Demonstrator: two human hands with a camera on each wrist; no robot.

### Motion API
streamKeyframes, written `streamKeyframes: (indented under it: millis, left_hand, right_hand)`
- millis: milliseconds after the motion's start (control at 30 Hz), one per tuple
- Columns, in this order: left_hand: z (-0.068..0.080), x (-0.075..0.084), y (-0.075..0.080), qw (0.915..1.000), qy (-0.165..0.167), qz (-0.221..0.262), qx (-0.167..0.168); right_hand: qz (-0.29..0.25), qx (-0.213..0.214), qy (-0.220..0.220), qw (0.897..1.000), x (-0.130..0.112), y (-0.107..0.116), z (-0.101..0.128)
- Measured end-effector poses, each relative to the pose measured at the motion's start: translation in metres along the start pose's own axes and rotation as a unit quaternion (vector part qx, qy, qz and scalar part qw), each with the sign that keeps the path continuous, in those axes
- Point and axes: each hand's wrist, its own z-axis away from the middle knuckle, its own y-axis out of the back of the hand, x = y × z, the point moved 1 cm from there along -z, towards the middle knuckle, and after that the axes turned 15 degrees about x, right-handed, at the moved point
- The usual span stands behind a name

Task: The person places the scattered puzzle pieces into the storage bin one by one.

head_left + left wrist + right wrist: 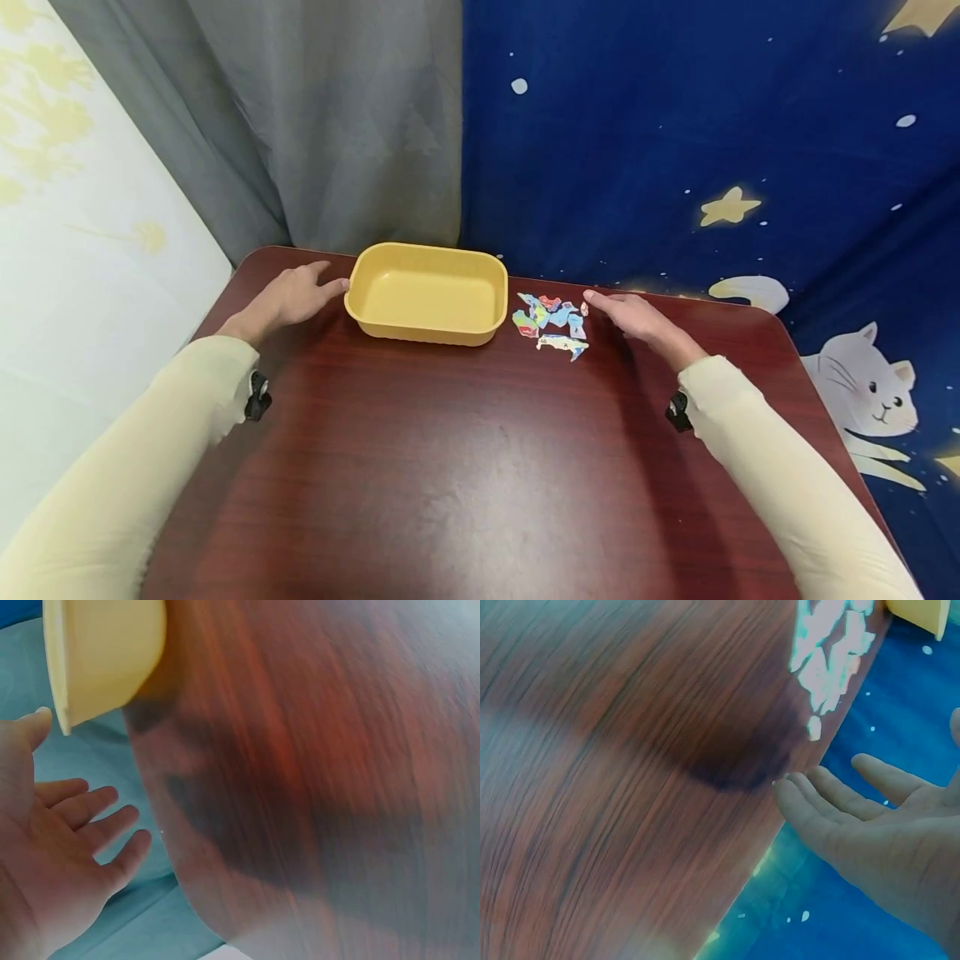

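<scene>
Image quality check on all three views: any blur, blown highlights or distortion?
Head view: sharp, wide-angle bending at the edges, soft glare patch on the table. Left wrist view: wood grain smeared by blur, left hand and yellow tub clearer. Right wrist view: table soft, puzzle pieces blown out to near white, dark shadow beside the right hand.

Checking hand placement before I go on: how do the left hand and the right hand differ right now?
The left hand touches the yellow tub with its thumb; the right hand reaches toward the puzzle pieces, fingertips just short of them. The left is by the tub's left end, the right beyond the pieces. Both are open, holding nothing.
</scene>
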Motion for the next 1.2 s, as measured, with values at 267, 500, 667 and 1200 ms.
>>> streamKeyframes:
  millis: [267,500,667,1200]
  left_hand:
    - [-0.006,0.011,0.007,0.9859,0.093,0.139,0.011]
    - [-0.011,0.020,0.010,0.9408,0.205,0.269,-0.021]
    - [-0.016,0.022,0.008,0.9148,0.252,0.314,-0.029]
    - [-0.022,0.028,-0.001,0.8812,0.329,0.338,-0.025]
  right_hand:
    - [-0.121,-0.034,-0.113,0.986,-0.011,0.000,-0.004]
    - [-0.185,-0.023,-0.167,0.968,-0.014,-0.002,-0.011]
    - [-0.180,-0.025,-0.185,0.966,-0.015,-0.008,-0.014]
    - [-0.137,0.002,-0.215,0.967,-0.020,-0.026,-0.024]
